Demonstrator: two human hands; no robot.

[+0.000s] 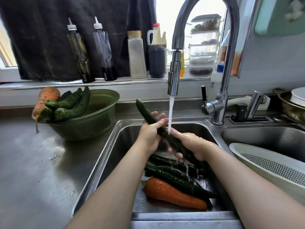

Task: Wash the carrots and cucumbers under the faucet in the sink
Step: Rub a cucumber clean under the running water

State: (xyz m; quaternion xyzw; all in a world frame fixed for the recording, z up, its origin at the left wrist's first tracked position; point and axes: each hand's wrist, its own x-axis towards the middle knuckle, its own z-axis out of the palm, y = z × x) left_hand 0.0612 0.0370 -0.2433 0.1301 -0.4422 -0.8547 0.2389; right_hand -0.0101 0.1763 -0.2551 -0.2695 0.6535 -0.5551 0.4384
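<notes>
Sink (105, 151) — hands (171, 139) around cucumber (146, 113)

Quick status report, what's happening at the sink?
Left hand and right hand both gripping one cucumber. Water stream hitting it. Nothing in the way.

Both my forearms bare, reaching forward side by side. My left hand (149, 132) curled around cucumber (148, 115) from below, thumb over top. My right hand (191, 146) wet, fingers (179, 155) wrapped around its lower end.
</notes>
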